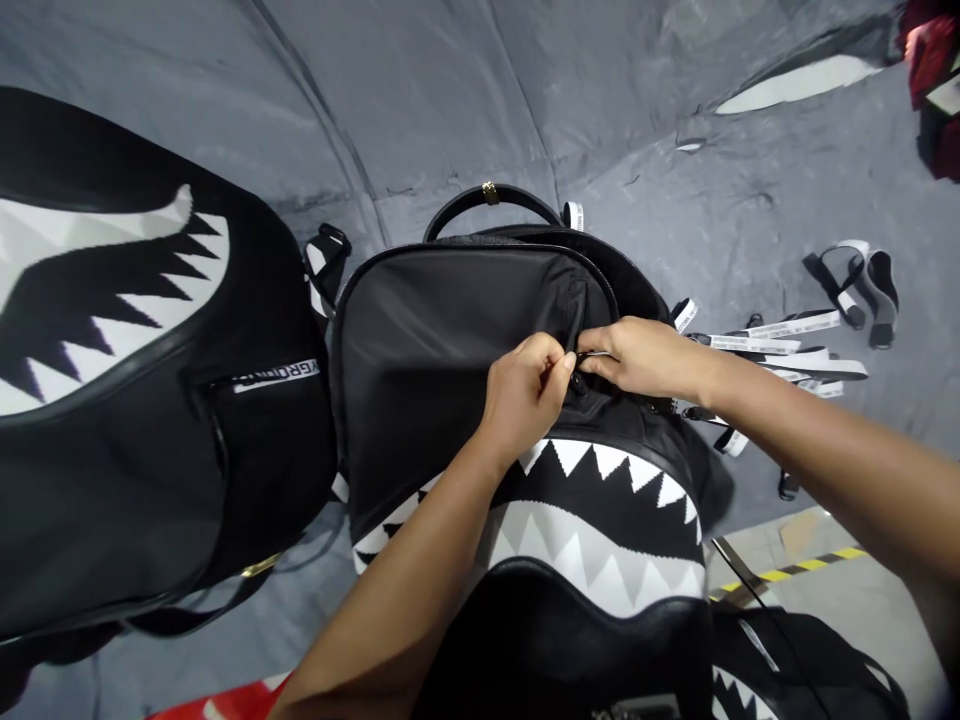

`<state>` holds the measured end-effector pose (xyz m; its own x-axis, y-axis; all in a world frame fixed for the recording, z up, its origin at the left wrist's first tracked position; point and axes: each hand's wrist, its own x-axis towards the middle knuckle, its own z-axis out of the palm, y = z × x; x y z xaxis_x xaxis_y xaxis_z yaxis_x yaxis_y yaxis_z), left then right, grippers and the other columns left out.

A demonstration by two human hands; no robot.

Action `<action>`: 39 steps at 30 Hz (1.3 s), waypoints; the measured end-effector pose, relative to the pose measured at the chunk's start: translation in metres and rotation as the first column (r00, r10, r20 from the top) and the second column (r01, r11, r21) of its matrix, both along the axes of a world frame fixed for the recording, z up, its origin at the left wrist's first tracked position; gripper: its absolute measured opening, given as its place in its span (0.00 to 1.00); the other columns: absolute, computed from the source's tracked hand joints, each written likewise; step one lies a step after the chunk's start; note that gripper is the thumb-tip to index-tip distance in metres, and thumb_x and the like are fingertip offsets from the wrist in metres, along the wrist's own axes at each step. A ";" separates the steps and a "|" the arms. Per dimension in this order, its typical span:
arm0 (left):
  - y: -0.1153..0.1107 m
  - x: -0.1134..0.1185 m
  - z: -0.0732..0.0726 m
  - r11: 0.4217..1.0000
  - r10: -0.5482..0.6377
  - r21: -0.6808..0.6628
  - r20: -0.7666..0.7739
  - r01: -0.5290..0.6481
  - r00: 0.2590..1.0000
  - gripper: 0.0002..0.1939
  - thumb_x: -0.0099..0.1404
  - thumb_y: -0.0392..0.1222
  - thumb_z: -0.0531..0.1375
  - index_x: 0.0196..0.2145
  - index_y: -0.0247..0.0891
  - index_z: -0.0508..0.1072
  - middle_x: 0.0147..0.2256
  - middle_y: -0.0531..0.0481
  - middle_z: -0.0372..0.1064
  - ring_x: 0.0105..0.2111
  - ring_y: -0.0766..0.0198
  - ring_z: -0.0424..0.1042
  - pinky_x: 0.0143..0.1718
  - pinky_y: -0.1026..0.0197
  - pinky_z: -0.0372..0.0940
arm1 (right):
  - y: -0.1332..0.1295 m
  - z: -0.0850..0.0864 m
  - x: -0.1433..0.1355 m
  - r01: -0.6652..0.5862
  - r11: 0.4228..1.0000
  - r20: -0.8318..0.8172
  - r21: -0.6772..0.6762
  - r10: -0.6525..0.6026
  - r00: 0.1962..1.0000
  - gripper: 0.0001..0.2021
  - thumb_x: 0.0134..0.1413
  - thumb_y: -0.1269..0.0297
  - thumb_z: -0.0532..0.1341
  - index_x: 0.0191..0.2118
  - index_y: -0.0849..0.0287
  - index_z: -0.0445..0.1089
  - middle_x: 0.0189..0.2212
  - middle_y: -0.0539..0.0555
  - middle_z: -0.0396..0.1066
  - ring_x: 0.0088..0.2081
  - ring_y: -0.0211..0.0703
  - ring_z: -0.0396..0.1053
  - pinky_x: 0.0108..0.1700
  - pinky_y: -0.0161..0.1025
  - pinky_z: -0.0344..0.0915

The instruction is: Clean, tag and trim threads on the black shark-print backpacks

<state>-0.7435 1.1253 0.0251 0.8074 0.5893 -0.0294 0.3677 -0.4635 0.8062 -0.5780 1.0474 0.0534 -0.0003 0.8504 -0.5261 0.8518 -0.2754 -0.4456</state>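
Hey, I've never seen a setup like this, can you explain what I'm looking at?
There's no robot here: just a person's two bare hands. The single picture comes from a camera worn on their head, looking forward and down. The left hand and right hand meet at the front of a black backpack with a toothy design, pinching something too small to make out. Another backpack lies beside it, and loose straps lie on the grey sheet.
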 end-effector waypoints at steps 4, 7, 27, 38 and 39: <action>-0.001 0.001 0.000 1.000 0.007 0.022 -0.003 -0.007 1.000 0.11 0.67 0.41 0.55 0.26 0.39 0.63 0.22 0.57 0.59 0.23 0.71 0.60 0.27 0.65 0.54 | -0.004 -0.003 -0.001 -0.028 0.998 0.050 0.053 0.026 0.998 0.12 0.56 0.56 0.60 0.42 0.55 0.68 0.27 0.51 0.72 0.28 0.41 0.67 0.26 0.35 0.45; -0.001 0.001 -0.002 0.999 0.013 0.045 -0.020 -0.012 1.000 0.12 0.67 0.42 0.55 0.26 0.39 0.63 0.22 0.57 0.59 0.23 0.70 0.60 0.27 0.65 0.55 | -0.006 -0.006 -0.007 -0.073 0.992 0.109 0.105 0.061 0.992 0.10 0.57 0.58 0.58 0.41 0.58 0.69 0.27 0.53 0.72 0.28 0.42 0.68 0.26 0.36 0.43; -0.021 0.004 0.010 0.977 0.112 0.210 -0.425 -0.023 0.898 0.14 0.67 0.41 0.53 0.22 0.41 0.59 0.19 0.53 0.62 0.21 0.63 0.64 0.24 0.60 0.45 | -0.011 -0.013 -0.009 0.108 0.974 0.128 0.199 -0.135 0.982 0.11 0.60 0.59 0.57 0.45 0.58 0.67 0.32 0.54 0.74 0.32 0.45 0.70 0.30 0.37 0.49; -0.018 0.002 0.011 0.985 0.060 0.174 -0.388 0.009 0.920 0.13 0.68 0.40 0.52 0.25 0.40 0.63 0.20 0.52 0.64 0.22 0.63 0.63 0.26 0.60 0.49 | -0.005 0.002 0.008 0.043 0.999 -0.153 -0.029 -0.047 0.987 0.09 0.58 0.68 0.53 0.38 0.56 0.70 0.25 0.47 0.70 0.25 0.35 0.62 0.29 0.33 0.53; -0.018 0.002 0.011 0.985 0.059 0.172 -0.389 0.009 0.919 0.13 0.68 0.40 0.52 0.25 0.40 0.64 0.20 0.52 0.64 0.22 0.63 0.64 0.26 0.60 0.49 | -0.004 0.000 0.008 0.049 0.998 -0.147 -0.031 -0.053 0.988 0.10 0.58 0.67 0.53 0.39 0.55 0.71 0.25 0.47 0.69 0.25 0.35 0.61 0.29 0.33 0.52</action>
